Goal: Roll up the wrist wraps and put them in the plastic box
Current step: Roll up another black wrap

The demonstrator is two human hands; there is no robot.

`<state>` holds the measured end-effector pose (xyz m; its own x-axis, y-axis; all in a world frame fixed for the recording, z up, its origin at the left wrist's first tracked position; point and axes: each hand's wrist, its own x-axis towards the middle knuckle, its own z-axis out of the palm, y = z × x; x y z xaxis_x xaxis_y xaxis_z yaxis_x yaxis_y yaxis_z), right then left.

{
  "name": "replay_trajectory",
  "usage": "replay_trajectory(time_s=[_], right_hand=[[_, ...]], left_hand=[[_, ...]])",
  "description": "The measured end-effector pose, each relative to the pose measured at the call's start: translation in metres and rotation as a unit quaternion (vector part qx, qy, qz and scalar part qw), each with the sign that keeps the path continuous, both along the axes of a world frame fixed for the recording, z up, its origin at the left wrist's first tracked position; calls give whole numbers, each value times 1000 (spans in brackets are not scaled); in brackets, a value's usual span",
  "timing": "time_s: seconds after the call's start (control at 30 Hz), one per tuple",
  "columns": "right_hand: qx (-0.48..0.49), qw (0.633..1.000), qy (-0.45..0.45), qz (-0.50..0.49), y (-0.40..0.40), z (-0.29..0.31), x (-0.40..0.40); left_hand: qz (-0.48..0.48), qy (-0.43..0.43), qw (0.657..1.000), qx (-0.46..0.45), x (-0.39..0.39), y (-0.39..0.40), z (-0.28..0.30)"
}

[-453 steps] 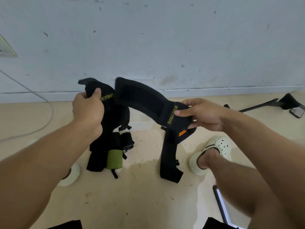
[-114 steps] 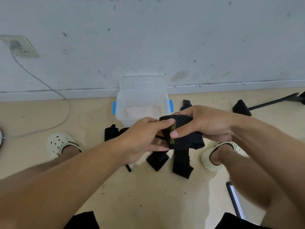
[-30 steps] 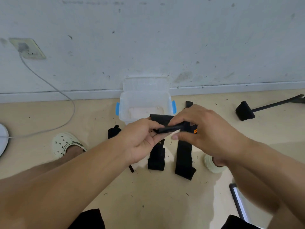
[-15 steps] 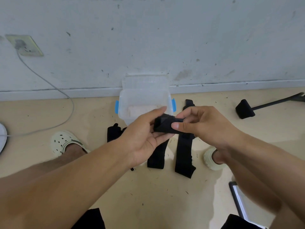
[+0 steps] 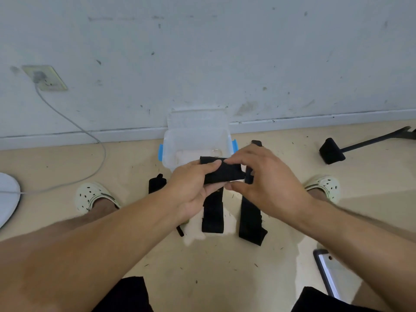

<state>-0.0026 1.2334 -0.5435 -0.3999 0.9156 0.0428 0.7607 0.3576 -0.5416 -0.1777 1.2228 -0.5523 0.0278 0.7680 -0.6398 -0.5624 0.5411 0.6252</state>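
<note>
A black wrist wrap [image 5: 221, 171] is partly rolled between both hands, its loose tail [image 5: 213, 216] hanging down to the floor. My left hand [image 5: 191, 188] pinches the roll's left end. My right hand [image 5: 265, 179] curls round its right end. A second black wrap [image 5: 251, 218] lies flat on the floor to the right. Another black wrap [image 5: 156, 182] shows behind my left wrist. The clear plastic box [image 5: 197, 140] with blue clips stands open by the wall, just beyond the hands.
My feet in pale clogs [image 5: 94, 195] [image 5: 324, 184] flank the wraps. A grey cable [image 5: 90, 136] runs from a wall socket [image 5: 45, 77] to a white disc [image 5: 6, 197] at left. A black stand leg [image 5: 333, 149] lies at right, a phone [image 5: 326, 269] at lower right.
The roll has grown as both hands turned it, and the hanging tail is shorter. The hands have stayed above the floor in front of the box.
</note>
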Motion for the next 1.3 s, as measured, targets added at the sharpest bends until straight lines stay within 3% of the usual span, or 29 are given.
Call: replay_trajectory(time_s=[0.13,0.27,0.37,0.43,0.53,0.67,0.8,1.07,1.13,1.2,1.3], right_hand=[[64,997,15,31,-17,-14,7],[66,995,13,71,-26,-10,15],[-31,994,72,78,-25,2,17],[-100,987,117,37,-31,12,20],[-183,972,147,3,-43,32,27],[-257,944,206,-1,-61,67,29],[-289,925,246,-11,-67,98,25],[-320,917,238,-12,-77,126,13],[-317,921,228,-6,-74,134,11],[-298,928,224,5,-66,140,12],[-250,942,222,21,-50,137,12]], left_hand=[[14,6,999,-31,3,-12,7],[19,33,999,-28,8,-34,20],[-1,56,998,-13,10,-47,29],[-76,184,980,21,11,-61,36],[-138,410,886,163,7,-81,49],[-163,452,814,325,-8,-94,64],[-158,556,680,452,-10,-104,84],[-169,678,498,513,-19,-108,113],[-173,683,495,509,-21,-105,119],[-168,680,513,497,-25,-99,119],[-156,653,587,452,-29,-89,111]])
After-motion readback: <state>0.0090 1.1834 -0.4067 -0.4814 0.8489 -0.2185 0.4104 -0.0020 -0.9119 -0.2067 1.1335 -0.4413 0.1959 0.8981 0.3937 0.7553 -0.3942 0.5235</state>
